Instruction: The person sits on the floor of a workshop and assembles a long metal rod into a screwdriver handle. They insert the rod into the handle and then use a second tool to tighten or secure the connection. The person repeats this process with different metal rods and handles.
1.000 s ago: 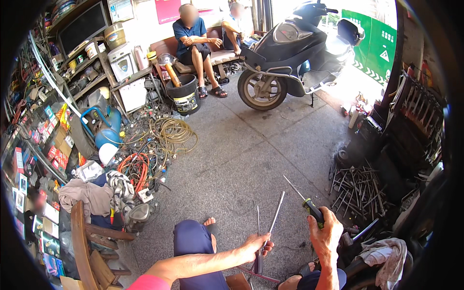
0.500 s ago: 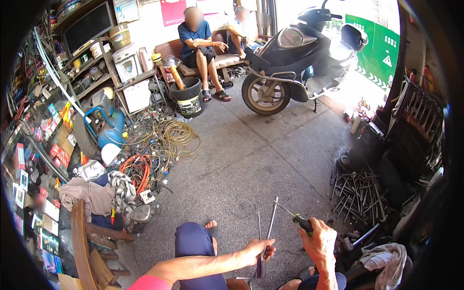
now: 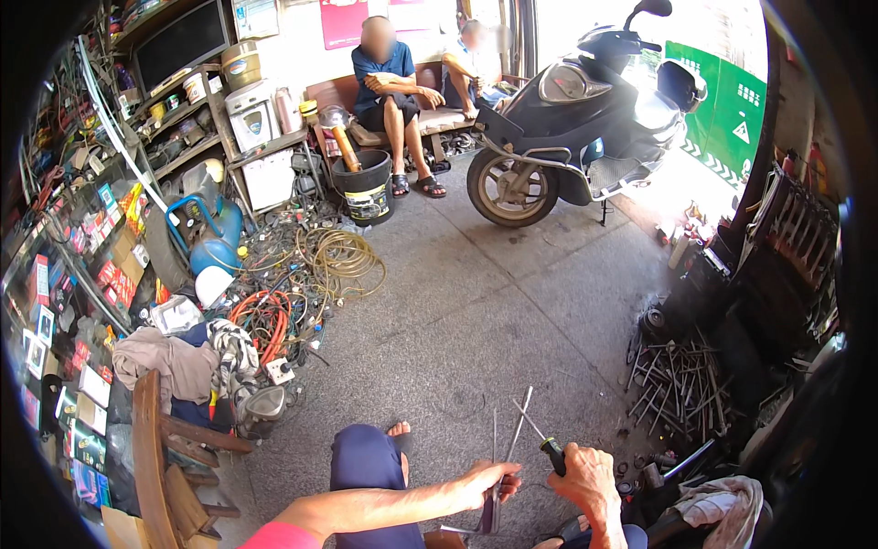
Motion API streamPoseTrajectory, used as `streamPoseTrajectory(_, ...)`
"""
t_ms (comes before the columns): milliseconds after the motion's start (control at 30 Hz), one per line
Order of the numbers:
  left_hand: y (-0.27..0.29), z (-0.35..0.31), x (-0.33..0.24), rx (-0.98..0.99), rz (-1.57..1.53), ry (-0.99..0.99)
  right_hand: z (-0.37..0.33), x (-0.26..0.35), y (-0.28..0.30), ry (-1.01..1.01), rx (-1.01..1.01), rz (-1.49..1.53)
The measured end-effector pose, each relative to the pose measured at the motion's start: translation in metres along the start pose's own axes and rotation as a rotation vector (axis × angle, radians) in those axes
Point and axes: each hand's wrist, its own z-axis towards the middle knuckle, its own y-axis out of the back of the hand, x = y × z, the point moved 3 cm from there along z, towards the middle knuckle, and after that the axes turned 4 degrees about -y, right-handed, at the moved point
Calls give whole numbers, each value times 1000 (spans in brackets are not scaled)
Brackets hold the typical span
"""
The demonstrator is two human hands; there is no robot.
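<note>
Low in the picture, my left hand (image 3: pixel 489 483) is closed around slim metal rods. One is a thin straight rod (image 3: pixel 495 432), the other a longer, brighter rod (image 3: pixel 524 405) leaning to the right. Dark lower ends show beneath the fist; how they join is hidden. In my right hand (image 3: pixel 590 480) is a screwdriver (image 3: pixel 554 456) with a black and green handle, gripped from behind. Its shaft points up and left, and in this view crosses the brighter rod near its upper end. Whether they touch I cannot tell.
A heap of metal rods (image 3: pixel 681 380) lies to the right, with a rag (image 3: pixel 722 503) nearer. A scooter (image 3: pixel 567 137) stands ahead. Two people sit on a bench (image 3: pixel 439 121) behind a black bucket (image 3: pixel 366 192). Coiled hose (image 3: pixel 338 263) and a wooden chair (image 3: pixel 151 457) are left.
The screwdriver has moved down and to the left, its tip passing from the rod's upper end to across it. My right hand has shifted left; the view has tilted slightly.
</note>
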Motion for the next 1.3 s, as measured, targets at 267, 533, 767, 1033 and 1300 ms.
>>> streamPoseTrajectory(267,10,0,2,-32,-75,-32,-4,35,5,209,40,-67)
streamPoseTrajectory(533,27,4,-2,-91,-46,-98,-3,33,-1,175,64,-41)
streamPoseTrajectory(767,14,-4,-8,-15,19,-63,9,6,20,9,-197,66)
streamPoseTrajectory(1033,11,-25,-24,60,-27,-191,-6,22,87,113,-328,127)
streamPoseTrajectory(1300,16,-25,-23,-4,-12,-188,5,13,59,61,-376,363)
